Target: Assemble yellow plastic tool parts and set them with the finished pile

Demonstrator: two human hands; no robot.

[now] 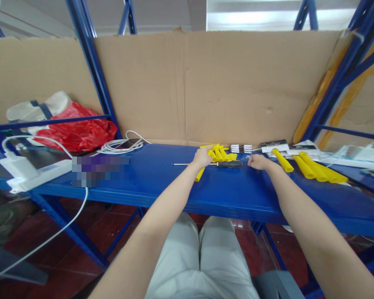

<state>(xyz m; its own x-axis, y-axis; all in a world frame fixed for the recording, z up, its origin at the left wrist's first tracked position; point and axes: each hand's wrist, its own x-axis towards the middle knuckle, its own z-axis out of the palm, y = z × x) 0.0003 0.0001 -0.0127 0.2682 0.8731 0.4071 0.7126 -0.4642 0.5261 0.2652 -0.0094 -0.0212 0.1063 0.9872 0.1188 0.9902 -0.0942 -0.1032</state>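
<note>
My left hand (pixel 203 157) is closed around a yellow plastic tube-like handle (pixel 199 175), whose lower end sticks out below the fist. Just right of it lies a pile of similar yellow handles (pixel 221 154). In front of that pile a screwdriver (pixel 229 164) with a black grip lies across the blue shelf, its shaft passing by my left hand. My right hand (pixel 257 162) is closed near the tabletop, next to some tiny shiny pieces (pixel 248 157). What its fingers hold, if anything, is hidden.
More yellow handles (pixel 320 169) lie at the right beside black-and-white boxes (pixel 274 145). Small striped white packs (pixel 240 148) stand against the cardboard wall (pixel 236 91). Leftward are a coiled white cable (pixel 121 146), a red plastic bag (pixel 77 128) and a power strip (pixel 43 174).
</note>
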